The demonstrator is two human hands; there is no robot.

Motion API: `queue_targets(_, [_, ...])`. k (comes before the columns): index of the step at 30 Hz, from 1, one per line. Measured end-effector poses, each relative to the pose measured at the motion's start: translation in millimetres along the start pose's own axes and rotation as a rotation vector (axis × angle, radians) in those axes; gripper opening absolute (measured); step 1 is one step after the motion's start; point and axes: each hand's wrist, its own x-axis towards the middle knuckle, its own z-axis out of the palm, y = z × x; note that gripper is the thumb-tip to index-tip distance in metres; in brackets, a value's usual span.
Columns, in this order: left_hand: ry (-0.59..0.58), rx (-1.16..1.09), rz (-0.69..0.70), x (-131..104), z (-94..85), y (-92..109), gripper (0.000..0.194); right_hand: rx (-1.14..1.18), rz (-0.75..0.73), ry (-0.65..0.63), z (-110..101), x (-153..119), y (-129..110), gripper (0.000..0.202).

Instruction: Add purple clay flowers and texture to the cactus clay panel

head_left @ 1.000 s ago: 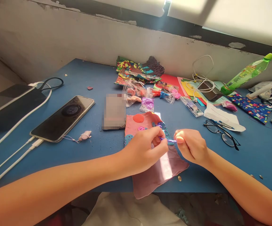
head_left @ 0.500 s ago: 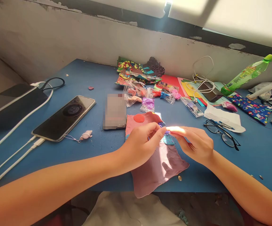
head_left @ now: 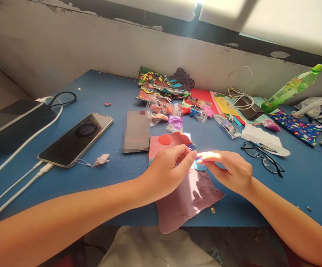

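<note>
A mauve clay sheet (head_left: 181,200) lies at the table's front edge, with a red-orange disc (head_left: 164,139) and a blue dotted patch (head_left: 200,165) on its upper part. Over the sheet, my left hand (head_left: 172,167) has its thumb and forefinger pinched together. My right hand (head_left: 227,168) is closed too, its fingertips close to the left ones. Between the fingertips shows a tiny strip of purple clay (head_left: 199,158), gripped by both hands. Part of the sheet's upper area is hidden under my hands.
A phone (head_left: 75,139) and a keychain (head_left: 102,160) lie at the left. Bagged clay (head_left: 174,122) and a pixelated card (head_left: 136,131) are beyond the sheet. Glasses (head_left: 263,157) rest at the right, with a green bottle (head_left: 294,89) behind them.
My right fingertips have shifted very slightly, and more of the purple strip shows between them and the left fingertips. My left hand has hardly moved.
</note>
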Motion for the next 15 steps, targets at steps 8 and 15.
queue_targets(8, [-0.017, 0.022, 0.005, 0.2, 0.4, -0.8, 0.032, 0.042, -0.020, -0.056, -1.4, -0.2, 1.5, 0.026])
queue_targets(15, [-0.026, 0.035, 0.011, 1.4, 1.6, -3.0, 0.032, 0.060, -0.027, -0.048, 0.1, -0.3, -0.4, 0.021])
